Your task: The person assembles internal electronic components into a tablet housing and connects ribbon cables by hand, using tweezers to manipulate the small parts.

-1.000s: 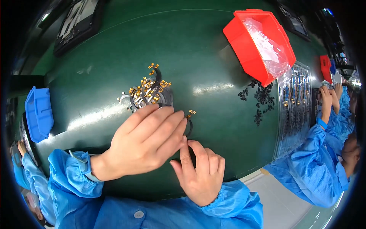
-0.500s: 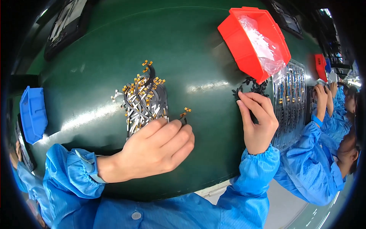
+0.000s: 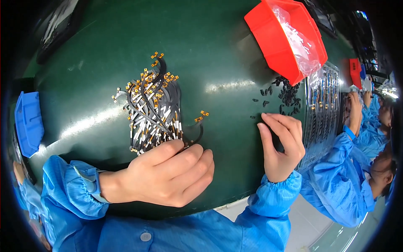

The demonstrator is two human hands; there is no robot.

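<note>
My left hand [image 3: 161,174] is closed on a dark flat flex cable [image 3: 200,133]. The cable's orange end tabs stick out beyond the fingers; the rest of it is hidden under the hand. Just past this hand lies a heap of similar flex cables [image 3: 155,105], dark and white with orange tabs. My right hand [image 3: 283,145] is bent into a pinch, thumb and forefinger tips near each other. Anything between those tips is too small to make out. Beyond the right fingertips, small black parts [image 3: 290,94] lie in a loose pile, a few scattered to its left.
A red bin [image 3: 268,40] with a clear bag of small white pieces stands at the far right. Next to it lies a clear tray [image 3: 319,122] of cables. A blue bin [image 3: 29,124] sits at the left. Co-workers in blue sleeves [image 3: 336,180] sit at the right.
My right hand has drawn back from the black parts toward me, still pinched. My left hand keeps its grip on the cable. The whole view has shifted slightly.
</note>
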